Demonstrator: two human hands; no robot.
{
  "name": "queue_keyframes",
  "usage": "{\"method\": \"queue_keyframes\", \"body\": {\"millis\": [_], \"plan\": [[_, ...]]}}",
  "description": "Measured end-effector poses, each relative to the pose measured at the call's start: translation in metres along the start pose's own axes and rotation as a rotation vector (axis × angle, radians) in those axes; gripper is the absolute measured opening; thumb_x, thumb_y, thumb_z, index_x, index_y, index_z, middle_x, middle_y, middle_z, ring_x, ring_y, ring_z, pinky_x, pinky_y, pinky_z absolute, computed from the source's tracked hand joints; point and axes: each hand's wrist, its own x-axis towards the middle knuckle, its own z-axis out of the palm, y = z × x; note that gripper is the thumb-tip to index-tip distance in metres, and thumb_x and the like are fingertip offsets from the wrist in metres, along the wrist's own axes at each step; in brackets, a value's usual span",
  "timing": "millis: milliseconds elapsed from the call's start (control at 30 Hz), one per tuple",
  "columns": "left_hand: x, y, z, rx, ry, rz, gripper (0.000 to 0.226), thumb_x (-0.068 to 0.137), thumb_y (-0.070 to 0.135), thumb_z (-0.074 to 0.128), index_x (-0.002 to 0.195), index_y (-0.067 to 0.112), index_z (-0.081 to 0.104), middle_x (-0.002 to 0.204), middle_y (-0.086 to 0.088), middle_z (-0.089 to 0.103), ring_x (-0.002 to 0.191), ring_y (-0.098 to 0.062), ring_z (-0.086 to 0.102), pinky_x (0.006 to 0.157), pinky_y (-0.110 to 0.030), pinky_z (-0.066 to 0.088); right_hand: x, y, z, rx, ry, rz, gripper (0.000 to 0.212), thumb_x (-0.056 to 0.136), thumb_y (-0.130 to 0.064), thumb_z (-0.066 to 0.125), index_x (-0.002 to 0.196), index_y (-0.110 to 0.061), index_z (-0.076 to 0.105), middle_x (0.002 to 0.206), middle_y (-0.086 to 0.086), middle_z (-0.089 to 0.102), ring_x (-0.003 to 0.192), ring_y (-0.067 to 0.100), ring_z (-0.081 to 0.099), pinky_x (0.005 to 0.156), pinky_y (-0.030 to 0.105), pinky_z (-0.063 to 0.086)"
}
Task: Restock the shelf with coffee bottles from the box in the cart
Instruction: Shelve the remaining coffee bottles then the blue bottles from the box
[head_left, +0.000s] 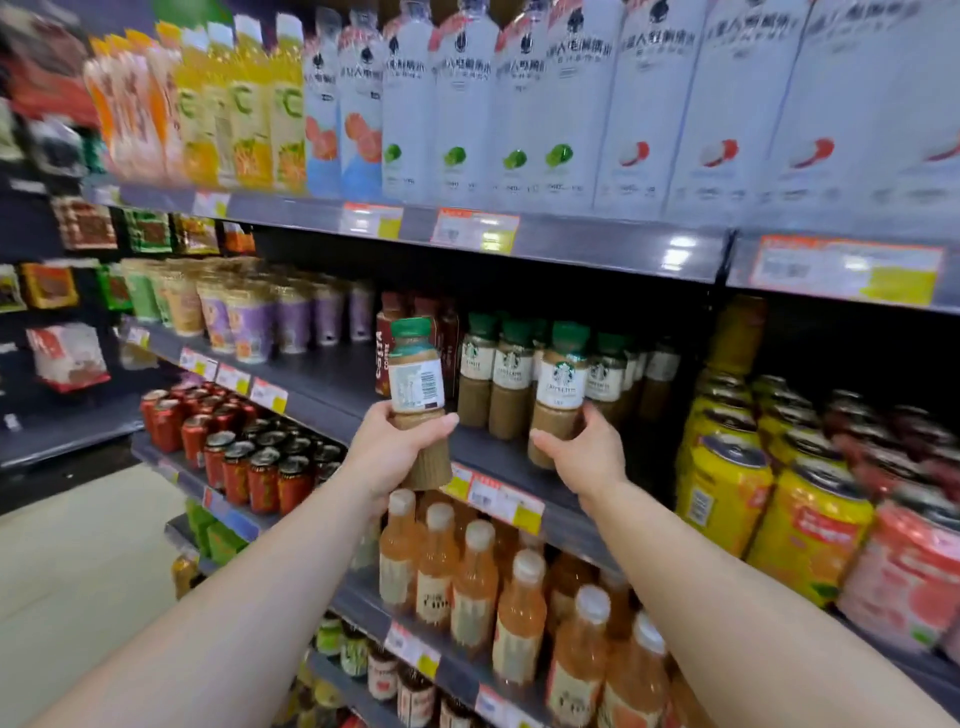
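My left hand (387, 453) grips a coffee bottle (417, 382) with a green cap, upright, barcode side facing me, just in front of the middle shelf's edge (363, 410). My right hand (584, 457) holds a second coffee bottle (558, 395) by its lower half, its base at the front of the shelf. Several more green-capped coffee bottles (493, 379) stand in rows behind and between the two. The cart and the box are out of view.
Dark red-brown bottles (387, 343) stand left of the coffee, purple cups (249, 322) further left. Yellow cans (727, 467) fill the right bay. Orange drink bottles (472, 587) sit one shelf below, red cans (234, 447) to the left. Large white bottles (519, 104) line the top shelf.
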Motion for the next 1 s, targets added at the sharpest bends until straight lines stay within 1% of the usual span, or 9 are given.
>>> {"method": "queue_keyframes", "body": {"millis": [67, 233, 367, 500, 600, 700, 800, 900, 1000], "plan": [[0.018, -0.002, -0.003, -0.006, -0.021, -0.005, 0.091, 0.043, 0.051, 0.089, 0.121, 0.018, 0.056, 0.111, 0.000, 0.070, 0.099, -0.016, 0.068, 0.085, -0.036, 0.055, 0.013, 0.010, 0.012, -0.073, 0.024, 0.067, 0.058, 0.072, -0.027, 0.081, 0.124, -0.018, 0.055, 0.123, 0.007, 0.064, 0.112, 0.027, 0.061, 0.096, 0.043, 0.051], [0.051, -0.006, -0.004, 0.006, -0.118, 0.015, 0.065, 0.068, 0.030, 0.085, 0.122, 0.016, 0.052, 0.110, 0.003, 0.067, 0.097, -0.010, 0.064, 0.071, -0.024, 0.048, 0.037, 0.012, 0.033, -0.190, 0.104, 0.149, 0.065, 0.068, -0.036, 0.083, 0.123, -0.015, 0.055, 0.123, 0.008, 0.063, 0.113, 0.029, 0.060, 0.096, 0.040, 0.049], [0.072, -0.003, -0.002, 0.013, -0.216, 0.027, 0.066, 0.069, 0.027, 0.085, 0.125, 0.019, 0.049, 0.111, 0.005, 0.066, 0.098, -0.009, 0.063, 0.071, -0.022, 0.047, 0.047, 0.013, 0.044, -0.189, 0.174, 0.166, 0.064, 0.068, -0.032, 0.084, 0.120, -0.009, 0.054, 0.120, 0.011, 0.065, 0.110, 0.030, 0.061, 0.092, 0.038, 0.050], [0.086, -0.001, 0.004, 0.053, -0.319, 0.044, 0.073, 0.065, 0.032, 0.087, 0.126, 0.022, 0.050, 0.115, 0.003, 0.067, 0.102, -0.013, 0.064, 0.083, -0.031, 0.053, 0.045, 0.010, 0.044, -0.154, 0.241, 0.248, 0.076, 0.064, -0.034, 0.086, 0.126, -0.009, 0.050, 0.124, 0.012, 0.062, 0.112, 0.030, 0.060, 0.096, 0.040, 0.049], [0.087, -0.001, 0.014, 0.112, -0.372, 0.076, 0.074, 0.060, 0.037, 0.089, 0.121, 0.024, 0.050, 0.115, 0.004, 0.066, 0.104, -0.014, 0.063, 0.092, -0.039, 0.053, 0.030, -0.004, 0.040, -0.221, 0.358, 0.194, 0.064, 0.065, -0.037, 0.084, 0.115, -0.014, 0.052, 0.118, 0.009, 0.058, 0.106, 0.028, 0.060, 0.090, 0.039, 0.050], [0.077, 0.000, 0.033, 0.153, -0.407, 0.127, 0.067, 0.062, 0.032, 0.089, 0.115, 0.025, 0.049, 0.112, 0.004, 0.065, 0.101, -0.012, 0.063, 0.091, -0.037, 0.053, 0.005, -0.030, 0.039, -0.203, 0.164, 0.073, 0.045, 0.073, -0.022, 0.077, 0.110, -0.018, 0.052, 0.102, 0.001, 0.058, 0.086, 0.011, 0.058, 0.073, 0.023, 0.049], [0.065, 0.002, 0.057, 0.237, -0.325, 0.167, 0.076, 0.047, 0.046, 0.088, 0.109, 0.023, 0.052, 0.107, 0.002, 0.067, 0.098, -0.016, 0.065, 0.086, -0.040, 0.055, -0.017, -0.046, 0.040, -0.161, -0.111, 0.044, 0.063, 0.070, -0.012, 0.080, 0.123, -0.020, 0.046, 0.101, -0.013, 0.059, 0.083, -0.006, 0.056, 0.066, 0.006, 0.044], [0.056, 0.003, 0.076, 0.254, -0.317, 0.114, 0.086, 0.043, 0.055, 0.081, 0.114, 0.019, 0.051, 0.112, -0.002, 0.065, 0.103, -0.022, 0.064, 0.086, -0.044, 0.056, -0.022, -0.046, 0.036, -0.270, -0.040, 0.030, 0.081, 0.065, -0.022, 0.085, 0.133, -0.021, 0.042, 0.118, -0.012, 0.057, 0.104, 0.003, 0.055, 0.083, 0.018, 0.044], [0.046, 0.003, 0.086, 0.240, -0.446, 0.097, 0.074, 0.059, 0.047, 0.081, 0.119, 0.019, 0.049, 0.118, -0.002, 0.060, 0.107, -0.021, 0.060, 0.090, -0.041, 0.054, -0.020, -0.037, 0.028, -0.373, 0.086, 0.042, 0.071, 0.065, -0.026, 0.083, 0.128, -0.020, 0.050, 0.116, -0.006, 0.058, 0.101, 0.010, 0.054, 0.081, 0.024, 0.045]]}}
